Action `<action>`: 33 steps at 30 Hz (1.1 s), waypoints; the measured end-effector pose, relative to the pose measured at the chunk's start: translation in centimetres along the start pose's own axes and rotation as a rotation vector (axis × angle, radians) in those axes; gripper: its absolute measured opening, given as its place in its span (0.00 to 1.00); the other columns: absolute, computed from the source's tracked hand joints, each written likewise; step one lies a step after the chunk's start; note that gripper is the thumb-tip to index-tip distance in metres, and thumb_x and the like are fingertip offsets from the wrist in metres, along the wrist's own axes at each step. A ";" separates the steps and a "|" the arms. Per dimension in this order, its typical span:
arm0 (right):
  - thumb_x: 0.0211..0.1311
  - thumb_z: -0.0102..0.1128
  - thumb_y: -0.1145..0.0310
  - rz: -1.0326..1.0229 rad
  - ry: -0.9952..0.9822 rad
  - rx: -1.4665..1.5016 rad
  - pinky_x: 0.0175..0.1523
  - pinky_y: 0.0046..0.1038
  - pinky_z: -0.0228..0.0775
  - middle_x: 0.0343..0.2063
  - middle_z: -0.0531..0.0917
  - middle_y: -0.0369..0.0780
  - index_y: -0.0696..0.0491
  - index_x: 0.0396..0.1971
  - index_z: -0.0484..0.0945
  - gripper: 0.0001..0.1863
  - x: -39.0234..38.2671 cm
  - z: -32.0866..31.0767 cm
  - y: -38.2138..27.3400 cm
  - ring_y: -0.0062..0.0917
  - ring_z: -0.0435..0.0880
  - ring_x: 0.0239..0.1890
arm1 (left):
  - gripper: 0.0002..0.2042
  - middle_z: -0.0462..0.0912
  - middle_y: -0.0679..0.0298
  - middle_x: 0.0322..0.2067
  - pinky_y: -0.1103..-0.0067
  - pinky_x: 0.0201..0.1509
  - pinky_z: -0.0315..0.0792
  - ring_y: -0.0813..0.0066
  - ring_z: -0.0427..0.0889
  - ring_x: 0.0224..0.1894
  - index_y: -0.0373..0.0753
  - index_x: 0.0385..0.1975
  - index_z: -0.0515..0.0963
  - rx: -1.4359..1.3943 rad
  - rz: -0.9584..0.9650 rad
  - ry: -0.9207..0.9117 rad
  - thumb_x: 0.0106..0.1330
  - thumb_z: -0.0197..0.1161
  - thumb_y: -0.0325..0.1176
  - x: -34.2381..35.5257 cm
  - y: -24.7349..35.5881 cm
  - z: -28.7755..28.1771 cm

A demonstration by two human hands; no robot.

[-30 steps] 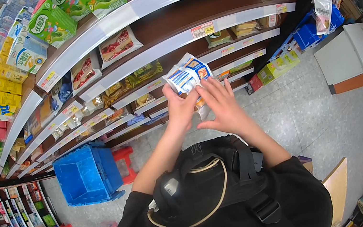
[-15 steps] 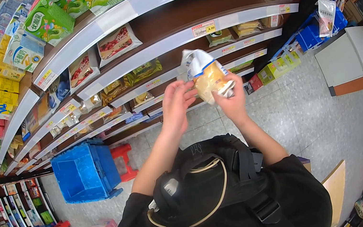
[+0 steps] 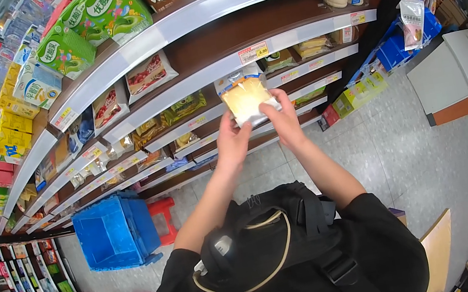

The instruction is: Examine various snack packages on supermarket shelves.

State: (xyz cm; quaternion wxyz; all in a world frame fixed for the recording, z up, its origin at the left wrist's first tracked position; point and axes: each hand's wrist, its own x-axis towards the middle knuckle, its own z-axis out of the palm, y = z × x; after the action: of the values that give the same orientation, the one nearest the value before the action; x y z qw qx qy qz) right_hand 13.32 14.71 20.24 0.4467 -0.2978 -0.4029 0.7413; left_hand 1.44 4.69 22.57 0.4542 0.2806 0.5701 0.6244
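Presently: one clear-fronted plastic pack with blue-and-white trim and a pale yellow, squarish, bread-like filling [image 3: 246,99]. Location: just off the view's centre towards 12 o'clock, raised before the shelving; clock positions below were taken from it.

Left hand, bare [image 3: 231,139]: at 7 o'clock; thumb pressed on the pack's near end, fingers closed along its side, partly hidden.

Right hand, bare [image 3: 284,119]: at 4 o'clock; thumb laid over the near end, fingers bent round the edge, undersides unseen.

Curved white plastic shelf rail [image 3: 197,78]: from 10 to 1 o'clock, overlapped in view by the far end; contact could not be told.

Flat white bag with dark red printing [image 3: 151,75]: at 10 o'clock, shelved.

Risks, as judged:
- Crushing: hard thumbs on thin film might have dented the soft-looking filling.
- Dropping: both grips sat at the near end, so slick wrap could have let the unsupported far end tip towards the grey speckled floor [image 3: 347,151].
- Snagging: a low forward push could have caught the rail and creased the wrap.
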 end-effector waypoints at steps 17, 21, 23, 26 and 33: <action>0.69 0.55 0.62 -0.288 -0.054 -1.201 0.51 0.49 0.74 0.51 0.78 0.56 0.58 0.62 0.63 0.26 10.5 1.6 3.5 0.55 0.80 0.49 | 0.28 0.85 0.51 0.40 0.72 0.33 0.78 0.66 0.85 0.26 0.43 0.70 0.65 0.892 0.681 0.413 0.70 0.59 0.38 12.1 -5.2 -4.6; 0.70 0.55 0.60 -0.362 -0.054 -1.205 0.52 0.48 0.75 0.53 0.78 0.56 0.59 0.63 0.61 0.28 11.1 -0.5 3.7 0.55 0.80 0.50 | 0.27 0.86 0.50 0.43 0.67 0.41 0.78 0.56 0.86 0.30 0.43 0.68 0.67 0.738 0.381 0.342 0.70 0.59 0.39 11.1 -3.8 -1.9; 0.69 0.56 0.62 -0.292 -0.062 -1.198 0.52 0.48 0.75 0.56 0.76 0.56 0.55 0.65 0.60 0.29 10.7 0.5 3.2 0.56 0.81 0.48 | 0.26 0.86 0.49 0.40 0.65 0.42 0.78 0.52 0.86 0.34 0.43 0.68 0.67 0.699 0.174 0.330 0.70 0.58 0.41 10.4 -3.0 -2.3; 0.69 0.56 0.62 -0.250 -0.092 -1.182 0.53 0.47 0.75 0.56 0.76 0.58 0.57 0.67 0.57 0.32 10.3 1.4 2.7 0.55 0.81 0.50 | 0.26 0.86 0.50 0.32 0.64 0.35 0.77 0.50 0.85 0.29 0.43 0.68 0.67 0.894 0.683 0.474 0.71 0.58 0.43 11.6 -4.8 -3.6; 0.67 0.59 0.63 -0.255 -0.178 -1.116 0.54 0.47 0.75 0.60 0.72 0.61 0.62 0.68 0.53 0.36 10.5 -1.2 3.0 0.57 0.80 0.50 | 0.24 0.87 0.52 0.38 0.73 0.34 0.77 0.68 0.83 0.26 0.40 0.68 0.68 1.013 0.319 0.455 0.72 0.57 0.36 7.2 -3.7 -2.2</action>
State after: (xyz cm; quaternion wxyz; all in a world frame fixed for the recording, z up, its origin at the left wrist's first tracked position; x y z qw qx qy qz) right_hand 8.59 23.79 16.19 0.2724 -0.3739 -0.8015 0.3789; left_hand -2.61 9.81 17.33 0.0292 0.4042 0.8321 0.3788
